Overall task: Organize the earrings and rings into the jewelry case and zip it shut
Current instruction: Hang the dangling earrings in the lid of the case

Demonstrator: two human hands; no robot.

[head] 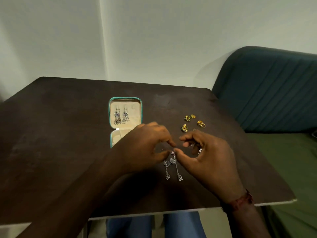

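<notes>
A teal jewelry case (109,115) lies open on the dark table (60,134), its cream lid holding two silver dangling earrings (121,116). My left hand (144,146) covers most of the case's lower half. Both hands meet over a pair of long silver drop earrings (172,167). My left thumb and forefinger and my right hand (205,157) pinch the top of one of them. The earrings hang down just above the tabletop. Gold and green earrings (186,122) and gold rings (201,124) lie to the right of the case.
A dark green sofa (274,93) stands against the table's right side. The table's near edge (154,215) runs just above my blue-trousered knees. A pale wall rises behind the table.
</notes>
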